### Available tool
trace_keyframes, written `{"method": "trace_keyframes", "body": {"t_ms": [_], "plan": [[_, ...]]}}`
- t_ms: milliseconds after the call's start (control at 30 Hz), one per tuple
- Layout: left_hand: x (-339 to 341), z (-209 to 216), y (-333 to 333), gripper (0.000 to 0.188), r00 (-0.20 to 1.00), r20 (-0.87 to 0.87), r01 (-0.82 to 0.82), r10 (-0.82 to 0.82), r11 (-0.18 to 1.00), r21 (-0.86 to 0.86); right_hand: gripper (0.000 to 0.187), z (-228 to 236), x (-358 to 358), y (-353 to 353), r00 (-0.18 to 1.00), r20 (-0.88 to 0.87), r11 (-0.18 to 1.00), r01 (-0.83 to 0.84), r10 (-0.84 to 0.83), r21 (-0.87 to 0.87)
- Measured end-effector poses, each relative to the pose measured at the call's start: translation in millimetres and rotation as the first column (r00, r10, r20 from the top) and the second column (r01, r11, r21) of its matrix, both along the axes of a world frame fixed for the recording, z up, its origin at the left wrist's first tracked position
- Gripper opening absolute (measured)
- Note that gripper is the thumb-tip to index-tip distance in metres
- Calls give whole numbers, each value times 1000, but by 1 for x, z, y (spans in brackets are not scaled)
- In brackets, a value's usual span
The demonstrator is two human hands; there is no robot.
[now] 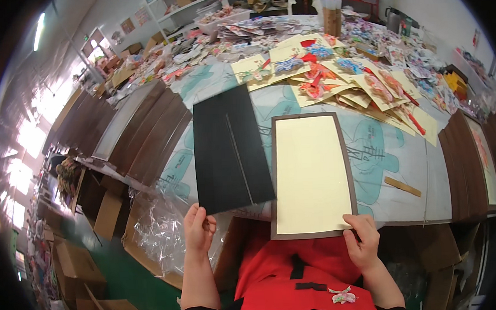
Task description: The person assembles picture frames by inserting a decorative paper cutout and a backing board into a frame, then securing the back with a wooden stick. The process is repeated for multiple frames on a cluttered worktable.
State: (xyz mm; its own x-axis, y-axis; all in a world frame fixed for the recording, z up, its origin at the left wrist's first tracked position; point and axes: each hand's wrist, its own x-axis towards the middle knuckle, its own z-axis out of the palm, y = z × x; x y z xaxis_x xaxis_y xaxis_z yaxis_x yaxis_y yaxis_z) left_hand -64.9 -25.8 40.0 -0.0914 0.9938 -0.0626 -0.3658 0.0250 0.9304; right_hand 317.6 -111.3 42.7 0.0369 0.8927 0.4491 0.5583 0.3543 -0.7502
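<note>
My left hand (198,229) grips a flat black backing board (222,150) by its lower left corner. The board tilts slightly, and a thin pale line runs down its face. Just right of it, at the table's near edge, lies a brown-rimmed picture frame (344,150) with a plain cream sheet (312,174) filling its inside. My right hand (363,240) is closed at the frame's lower right corner, fingertips over the sheet's corner and thumb by the rim. The board's lower right edge comes up against or very close to the frame's left rim.
Cream cards with red, blue and orange ornaments (339,74) are heaped on the printed table cover (388,153). Brown frames stand in rows at the left (140,124) and right (464,166). A cardboard box with clear plastic wrap (162,238) sits below the left table edge.
</note>
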Motion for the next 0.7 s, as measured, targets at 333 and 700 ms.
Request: {"method": "trace_keyframes", "body": {"t_ms": [333,700], "plan": [[109,20,-30,24,797,-335,500,-503,860,-103,51,35,-5,22,571,-821,942,-286,21,-175],[110,-1,-24,50,586,-805,388,-92,904,179,67,25,8,50,731,-683,863,-349,6,-365]]}}
